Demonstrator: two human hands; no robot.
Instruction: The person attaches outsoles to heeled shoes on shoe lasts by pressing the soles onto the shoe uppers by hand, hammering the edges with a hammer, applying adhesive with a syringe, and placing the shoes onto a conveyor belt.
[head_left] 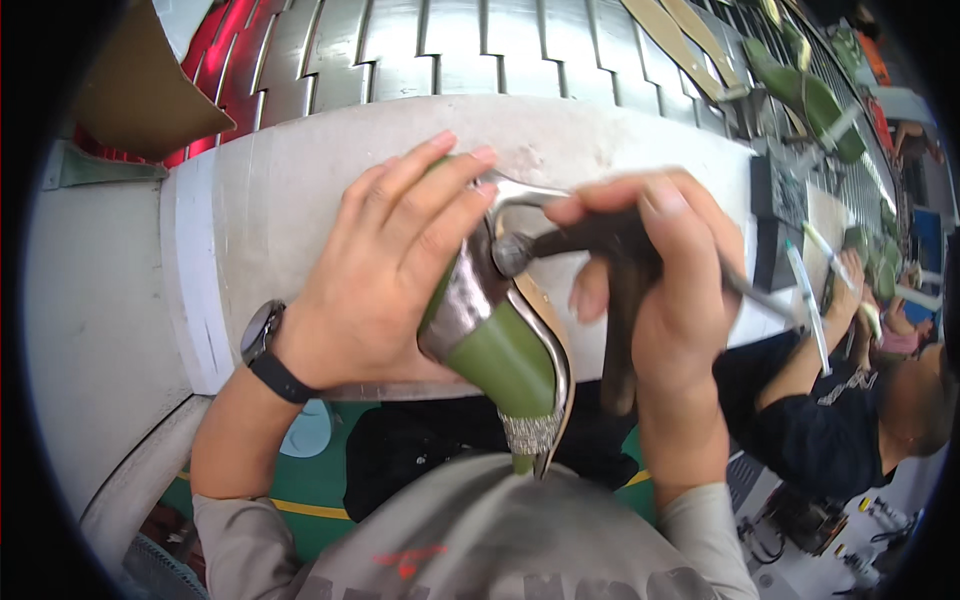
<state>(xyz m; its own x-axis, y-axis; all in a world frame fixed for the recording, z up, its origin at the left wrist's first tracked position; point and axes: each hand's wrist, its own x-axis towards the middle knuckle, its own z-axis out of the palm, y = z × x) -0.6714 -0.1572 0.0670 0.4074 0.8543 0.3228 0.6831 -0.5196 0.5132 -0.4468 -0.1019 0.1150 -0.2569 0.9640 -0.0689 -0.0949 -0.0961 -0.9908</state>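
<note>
A shoe with a metallic silver upper (465, 297) is on a green shoe last (505, 362); a glittery band wraps its narrow lower end. It tilts, with a pale sole edge (545, 305) along its right side. My left hand (385, 255) is closed round its left side, fingers across the upper end. In my right hand (685, 270) is a dark metal hammer (620, 290), gripped by closed fingers. Its round face rests at or just above the silver part; I cannot tell if they touch. My right hand is slightly blurred.
Under the work lies a white tabletop (290, 190). Beyond it runs a metal slat conveyor (450, 55) with tan shoe soles (680, 45) and green lasts (810, 95). Dark blocks (778, 215) stand at the right. Another person (830, 400) works there. A brown board (150, 85) is at upper left.
</note>
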